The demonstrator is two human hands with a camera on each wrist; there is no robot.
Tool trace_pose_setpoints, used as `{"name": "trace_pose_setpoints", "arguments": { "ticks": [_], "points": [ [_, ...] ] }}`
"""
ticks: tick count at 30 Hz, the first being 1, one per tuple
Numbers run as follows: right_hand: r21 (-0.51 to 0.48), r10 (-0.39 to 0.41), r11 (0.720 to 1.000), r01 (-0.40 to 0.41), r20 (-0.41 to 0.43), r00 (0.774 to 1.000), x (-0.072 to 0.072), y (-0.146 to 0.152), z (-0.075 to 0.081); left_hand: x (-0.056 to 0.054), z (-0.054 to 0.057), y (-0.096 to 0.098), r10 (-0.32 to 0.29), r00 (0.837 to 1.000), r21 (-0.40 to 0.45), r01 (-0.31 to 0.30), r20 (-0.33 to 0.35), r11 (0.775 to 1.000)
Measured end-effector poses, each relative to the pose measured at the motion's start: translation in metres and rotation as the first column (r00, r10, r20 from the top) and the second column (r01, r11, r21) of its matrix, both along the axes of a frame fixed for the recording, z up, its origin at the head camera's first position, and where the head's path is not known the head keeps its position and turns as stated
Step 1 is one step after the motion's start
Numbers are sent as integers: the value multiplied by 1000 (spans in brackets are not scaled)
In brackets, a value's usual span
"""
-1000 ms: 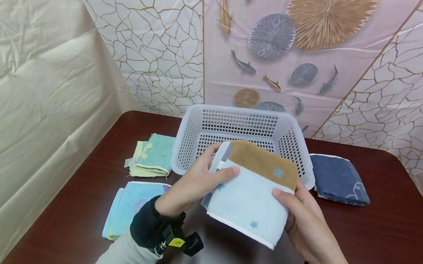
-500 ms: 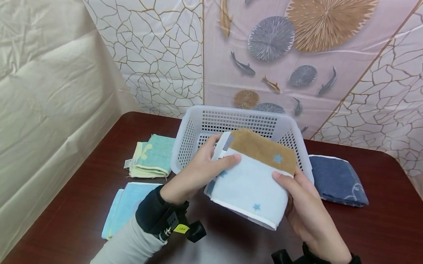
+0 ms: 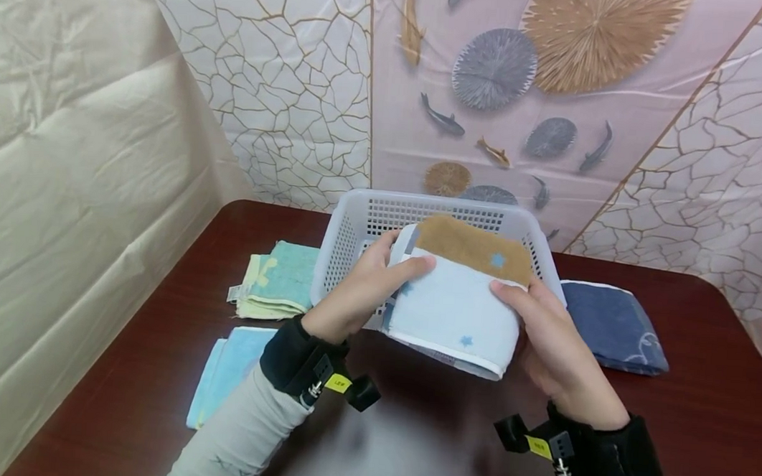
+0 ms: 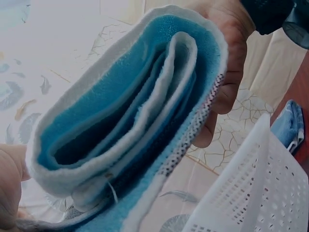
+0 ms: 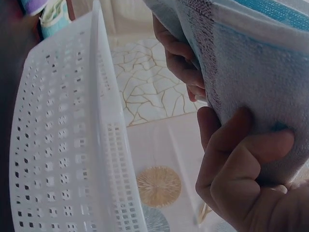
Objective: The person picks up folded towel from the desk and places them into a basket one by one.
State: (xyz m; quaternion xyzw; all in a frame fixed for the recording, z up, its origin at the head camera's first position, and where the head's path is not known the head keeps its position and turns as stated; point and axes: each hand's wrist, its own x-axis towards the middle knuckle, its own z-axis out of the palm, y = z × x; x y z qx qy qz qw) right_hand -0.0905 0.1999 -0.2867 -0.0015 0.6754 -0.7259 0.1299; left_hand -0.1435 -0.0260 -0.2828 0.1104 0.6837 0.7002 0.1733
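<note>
Both hands (image 3: pixel 367 287) (image 3: pixel 553 340) grip a folded towel (image 3: pixel 458 307) in their fingers (image 3: pixel 413 268), partly hiding a white perforated basket (image 3: pixel 342 247).

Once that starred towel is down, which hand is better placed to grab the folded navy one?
Probably the right hand: it's nearer the navy towel. The left hand is across the starred towel, which both hold.

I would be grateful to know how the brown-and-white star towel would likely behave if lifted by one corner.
The towel would probably sag and unfold, since the left wrist view shows loose, gaping layers. It seems unlikely to slip easily from the left hand or right hand, given its fuzzy texture. Being soft cloth, it probably wouldn't break.
</note>
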Motion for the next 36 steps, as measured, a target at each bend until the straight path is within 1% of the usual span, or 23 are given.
{"name": "trace_pose_setpoints", "arguments": {
  "ticks": [3, 11, 15, 18, 22, 29, 36],
  "points": [
    [16, 6, 1000, -6, -14, 1000, -5, 3, 2, -4, 1, 3, -2, 1000, 6, 2, 7, 1000],
    [54, 4, 999, -4, -17, 1000, -18, 5, 4, -17, 2, 7, 11, 1000, -29, -10, 14, 1000],
    [48, 7, 999, -6, -14, 1000, -24, 5, 3, -25, 1, 9, 20, 1000, -36, -20, 14, 999],
    [36, 7, 999, -6, -11, 1000, -27, 6, 2, -29, -1, 10, 21, 999, -28, -20, 32, 999],
    [30, 12, 999, -12, -11, 1000, -30, 7, 1, -33, -2, 11, 26, 998, -32, -24, 52, 999],
    [49, 13, 999, -13, 0, 1000, -39, 8, 1, -38, -4, 13, 42, 998, -55, -40, 53, 998],
    [69, 16, 997, -16, 3, 1000, -50, 10, 3, -48, -4, 16, 6, 998, -21, -5, 58, 1000]
  ]
}}
